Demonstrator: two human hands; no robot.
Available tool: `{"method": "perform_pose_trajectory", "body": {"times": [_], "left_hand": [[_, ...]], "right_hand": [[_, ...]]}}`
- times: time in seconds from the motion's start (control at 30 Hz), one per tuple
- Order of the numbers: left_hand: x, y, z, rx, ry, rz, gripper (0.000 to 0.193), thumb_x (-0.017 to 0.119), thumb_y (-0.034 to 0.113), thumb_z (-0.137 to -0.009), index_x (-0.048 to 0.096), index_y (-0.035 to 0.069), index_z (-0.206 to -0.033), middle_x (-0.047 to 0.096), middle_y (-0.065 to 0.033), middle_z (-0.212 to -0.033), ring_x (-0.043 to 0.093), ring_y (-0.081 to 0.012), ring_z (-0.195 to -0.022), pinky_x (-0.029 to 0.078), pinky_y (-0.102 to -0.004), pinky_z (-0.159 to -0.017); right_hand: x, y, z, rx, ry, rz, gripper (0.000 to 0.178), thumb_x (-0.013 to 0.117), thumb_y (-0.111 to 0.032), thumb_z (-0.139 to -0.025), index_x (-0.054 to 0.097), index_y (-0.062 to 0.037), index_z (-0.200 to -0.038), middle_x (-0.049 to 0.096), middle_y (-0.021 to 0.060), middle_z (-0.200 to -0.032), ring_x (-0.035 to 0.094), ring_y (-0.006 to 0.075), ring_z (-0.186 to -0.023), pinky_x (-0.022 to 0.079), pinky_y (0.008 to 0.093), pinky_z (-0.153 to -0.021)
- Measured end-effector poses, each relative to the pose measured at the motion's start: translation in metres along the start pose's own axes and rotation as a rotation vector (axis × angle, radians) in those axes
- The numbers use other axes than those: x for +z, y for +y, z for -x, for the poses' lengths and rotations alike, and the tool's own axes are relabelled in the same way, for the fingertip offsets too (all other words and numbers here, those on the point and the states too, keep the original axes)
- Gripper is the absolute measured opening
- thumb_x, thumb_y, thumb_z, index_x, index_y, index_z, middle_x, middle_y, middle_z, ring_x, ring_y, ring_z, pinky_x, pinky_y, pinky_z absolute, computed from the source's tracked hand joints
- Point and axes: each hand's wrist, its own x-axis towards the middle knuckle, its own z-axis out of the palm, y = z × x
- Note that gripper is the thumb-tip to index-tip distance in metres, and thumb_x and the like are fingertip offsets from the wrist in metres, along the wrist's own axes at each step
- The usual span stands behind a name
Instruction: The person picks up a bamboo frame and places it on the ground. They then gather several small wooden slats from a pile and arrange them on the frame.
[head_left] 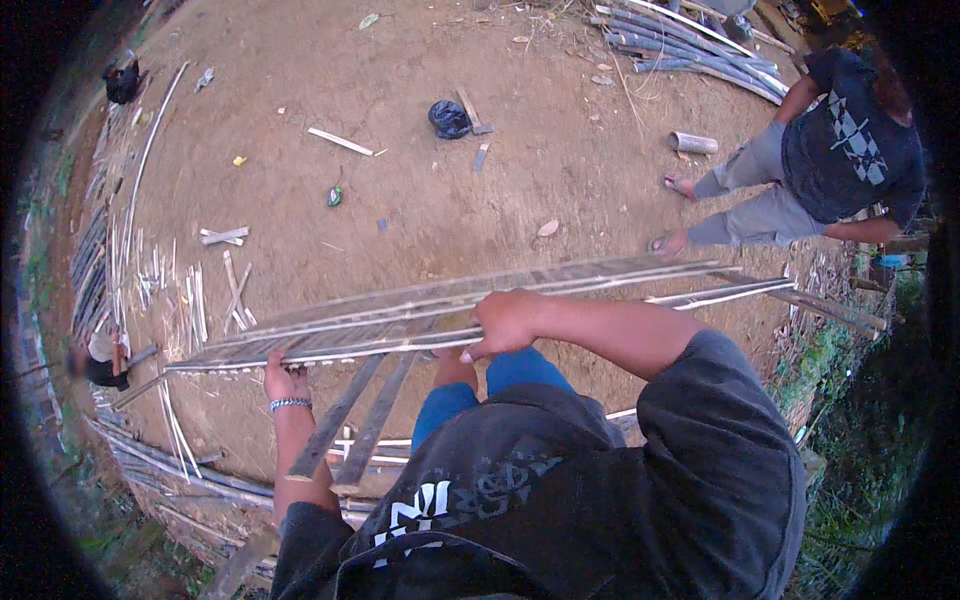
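A long panel of bamboo slats (pixel 340 318) stretches across in front of me, its thin pale edge strips running from left to right. My right hand (pixel 505 320) is closed around the panel's near edge, about its middle. Farther left, my left hand (pixel 285 378), with a chain bracelet at the wrist, grips the same edge; part of its fingers is hidden by the slats. Two dark wooden bars (pixel 365 415) stick out toward me from beneath the panel, between my hands. Another pair of wooden bars (pixel 835 310) juts out at its right end.
A person (pixel 850 150) in a black shirt stands at the far right, near a short tube (pixel 693 143). Bamboo poles (pixel 690 50) lie at the back right. A hammer (pixel 470 110), a black plastic bag (pixel 449 119) and a tape measure (pixel 334 196) rest on the dirt. Other people are at far left.
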Motion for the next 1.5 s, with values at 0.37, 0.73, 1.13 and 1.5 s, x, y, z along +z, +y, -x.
{"method": "perform_pose_trajectory", "body": {"times": [0.37,0.73,1.13,1.5], "left_hand": [[0.001,-0.114,-0.071,-0.038,-0.049,0.372,0.040,0.069,0.006,-0.072,0.052,0.007,-0.108,0.054,-0.0077,-0.105,0.053,-0.0262,-0.099,0.046,-0.0425,-0.093],[-0.080,-0.301,-0.126,-0.255,-0.184,0.556,0.042,0.067,0.018,-0.083,0.055,0.009,-0.122,0.056,-0.0090,-0.124,0.052,-0.0275,-0.114,0.043,-0.0508,-0.099],[-0.151,-0.392,-0.204,-0.391,0.277,0.200,0.065,0.055,0.056,-0.088,0.045,0.013,-0.136,0.043,-0.0108,-0.141,0.039,-0.0277,-0.130,0.027,-0.0543,-0.108],[-0.227,-0.522,-0.261,-0.271,0.167,-0.286,0.029,0.064,0.041,-0.090,0.062,0.012,-0.091,0.050,0.0012,-0.068,0.042,-0.0119,-0.051,0.030,-0.0285,-0.045]], "right_hand": [[0.057,0.062,-0.065,0.048,0.261,0.126,0.052,0.069,-0.054,-0.075,0.066,-0.0135,-0.107,0.068,0.0140,-0.104,0.064,0.0341,-0.100,0.051,0.0472,-0.085],[0.249,0.147,-0.177,0.216,0.315,0.122,0.054,0.076,-0.040,-0.066,0.059,-0.0084,-0.106,0.066,0.0152,-0.102,0.064,0.0350,-0.096,0.051,0.0463,-0.084],[0.398,0.184,-0.244,0.164,0.333,0.176,0.053,0.080,-0.034,-0.066,0.056,-0.0073,-0.105,0.061,0.0132,-0.102,0.058,0.0330,-0.103,0.046,0.0440,-0.091],[0.521,0.239,-0.304,0.163,0.479,0.224,0.061,0.082,-0.034,-0.062,0.058,-0.0082,-0.112,0.061,0.0094,-0.103,0.058,0.0287,-0.101,0.043,0.0438,-0.089]]}}
